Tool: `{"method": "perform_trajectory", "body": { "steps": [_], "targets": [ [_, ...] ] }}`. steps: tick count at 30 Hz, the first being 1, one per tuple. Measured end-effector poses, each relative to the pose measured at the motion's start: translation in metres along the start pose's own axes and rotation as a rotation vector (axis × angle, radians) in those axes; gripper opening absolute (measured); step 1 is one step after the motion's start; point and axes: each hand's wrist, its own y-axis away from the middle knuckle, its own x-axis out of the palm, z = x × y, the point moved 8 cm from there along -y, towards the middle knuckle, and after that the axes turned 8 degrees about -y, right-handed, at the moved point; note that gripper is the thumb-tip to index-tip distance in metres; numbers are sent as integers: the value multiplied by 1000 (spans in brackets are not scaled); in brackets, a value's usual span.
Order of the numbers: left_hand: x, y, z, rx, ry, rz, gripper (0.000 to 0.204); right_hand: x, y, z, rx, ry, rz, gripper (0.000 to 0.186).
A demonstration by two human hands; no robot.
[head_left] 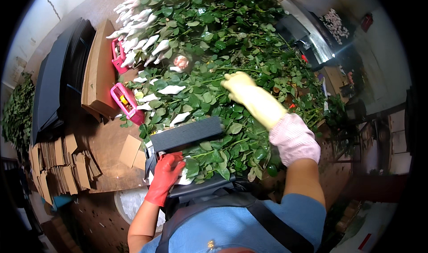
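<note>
Ribbed panel: dark grey (187, 134), slanting across the work in front of the body, with foliage around it.
Left hand: in a red glove (168, 167), on the body side of the ribbed panel's left end, fingers bent and drawn close together; whether they pinch anything, I cannot tell.
Right hand: in a yellow glove (240, 87), beyond the ribbed panel and to its right, fingers curled down onto the greenery; leaves crowd the fingertips, so a stem may be in their grip, but I cannot tell.
Leafy stems: a broad heap (207, 99) beyond the ribbed panel and along its right side.
White sleeves: capping stem ends (172, 89), beyond the ribbed panel and to its left; a peach bloom (181, 61) shows among them.
White tub: round (118, 204), left of the ribbed panel and nearer the body, filled with loose white pieces.
Pink dispensers: two, left of and beyond the ribbed panel; the nearer (133, 114) holds a yellow roll (124, 100).
Markings: a red bar on a pale sheet (356, 239), far right of the ribbed panel, nearer the body.
</note>
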Motion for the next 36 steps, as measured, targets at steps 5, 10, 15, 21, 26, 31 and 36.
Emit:
{"method": "perform_trajectory", "body": {
  "steps": [5, 10, 15, 21, 26, 31, 36],
  "targets": [
    [-2, 2, -1, 22, -9, -35, 23, -6, -17, -5, 159, -27, 189, 30],
    [1, 1, 2, 120, -87, -46, 22, -110, 25, -17, 82, -1130, -442, 30],
    [4, 0, 6, 122, -117, -38, 24, -148, 60, 23, -419, -828, -601, 68],
    [4, 6, 14, 52, 72, -93, 22, -149, 66, 6, -86, -403, -529, 59],
    [12, 4, 39, -41, 78, -58, 30, -146, 127, 74, -469, -711, -461, 64],
    [12, 5, 45, -82, 307, -137, 45, -15, 147, 95, 23, -592, 293, 52],
    [3, 9, 24, -88, 341, -152, 55, 19, 147, 98, 159, -405, 511, 40]
  ]
}}
